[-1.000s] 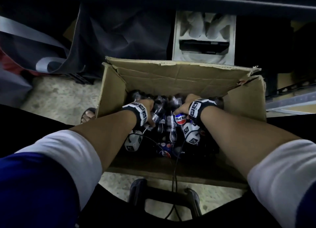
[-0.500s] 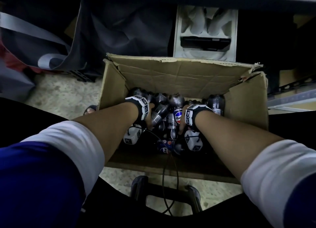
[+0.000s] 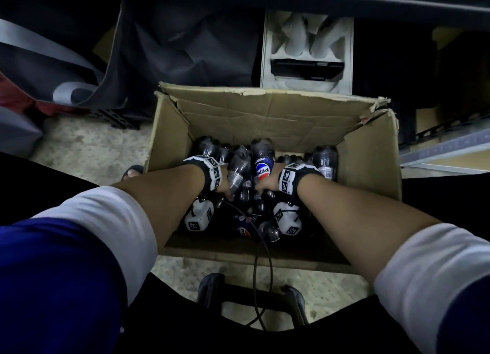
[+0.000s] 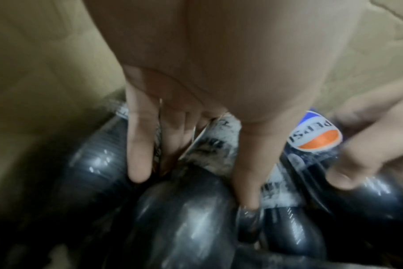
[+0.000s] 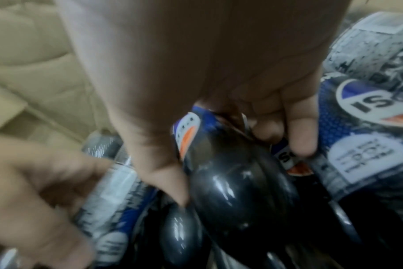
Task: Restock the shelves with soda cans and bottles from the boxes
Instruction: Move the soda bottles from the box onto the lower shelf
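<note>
— Location of the Pepsi bottles (image 3: 262, 165)?
— Piled inside the cardboard box (image 3: 371, 152) on the floor.
— Hands?
— Left hand (image 4: 196, 102): fingers wrapped round one bottle. Right hand (image 5: 219, 91): clasping another.

A cardboard box (image 3: 371, 168) sits on the floor (image 3: 87, 152), with bottles (image 3: 262, 162) piled inside. Behind it stands a foam insert (image 3: 307, 51); a bag (image 3: 185, 48) lies behind-left.
</note>
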### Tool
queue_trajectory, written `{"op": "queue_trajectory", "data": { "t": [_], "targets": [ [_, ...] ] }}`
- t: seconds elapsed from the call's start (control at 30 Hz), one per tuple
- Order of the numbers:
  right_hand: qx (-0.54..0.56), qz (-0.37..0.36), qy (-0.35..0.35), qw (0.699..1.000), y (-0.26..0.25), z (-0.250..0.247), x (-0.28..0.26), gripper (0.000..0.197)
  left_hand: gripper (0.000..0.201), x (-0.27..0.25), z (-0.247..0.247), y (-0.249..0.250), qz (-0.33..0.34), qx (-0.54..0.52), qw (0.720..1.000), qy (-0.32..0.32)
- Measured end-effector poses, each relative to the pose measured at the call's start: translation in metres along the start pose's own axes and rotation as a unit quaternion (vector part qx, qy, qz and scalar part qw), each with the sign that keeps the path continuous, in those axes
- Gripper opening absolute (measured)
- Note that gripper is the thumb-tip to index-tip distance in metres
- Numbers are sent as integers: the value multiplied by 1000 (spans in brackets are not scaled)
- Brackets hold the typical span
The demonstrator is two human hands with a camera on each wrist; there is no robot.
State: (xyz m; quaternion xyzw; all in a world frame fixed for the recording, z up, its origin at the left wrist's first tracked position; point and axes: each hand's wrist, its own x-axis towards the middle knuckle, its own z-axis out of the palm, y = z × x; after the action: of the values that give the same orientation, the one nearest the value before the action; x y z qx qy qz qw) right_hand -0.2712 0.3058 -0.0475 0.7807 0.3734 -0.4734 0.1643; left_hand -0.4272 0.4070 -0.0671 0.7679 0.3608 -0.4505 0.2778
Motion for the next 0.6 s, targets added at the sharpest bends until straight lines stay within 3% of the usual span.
{"op": "queue_trajectory", "data": {
  "t": [0.07, 0.2, 0.27, 0.33, 0.4, 0.5, 0.6],
  "targets": [
    [24, 3, 11, 1000, 3, 3, 19, 66, 76, -4, -2, 2, -18, -66, 998, 2],
    [63, 20, 19, 998, 1, -8, -17, 45, 116, -5, -1, 7, -69, -130, 986, 80],
    [67, 33, 29, 997, 7, -10, -21, 64, 123, -18, -5, 10, -72, -146, 981, 107],
    [68, 30, 45, 996, 9, -10, -25, 88, 111, -27, -12, 7, -77, -135, 981, 118],
    [56, 5, 61, 997, 16, -8, -8, 100, 107, -36, -20, 3, -74, -107, 983, 133],
    [47, 6, 102, 994, 35, -6, 33, 106, 100, -50, -30, 1, -59, -78, 986, 138],
    [20, 24, 128, 991, 23, -32, -37, 93, 86, -71, -35, -2, -63, -56, 987, 140]
  ]
}}
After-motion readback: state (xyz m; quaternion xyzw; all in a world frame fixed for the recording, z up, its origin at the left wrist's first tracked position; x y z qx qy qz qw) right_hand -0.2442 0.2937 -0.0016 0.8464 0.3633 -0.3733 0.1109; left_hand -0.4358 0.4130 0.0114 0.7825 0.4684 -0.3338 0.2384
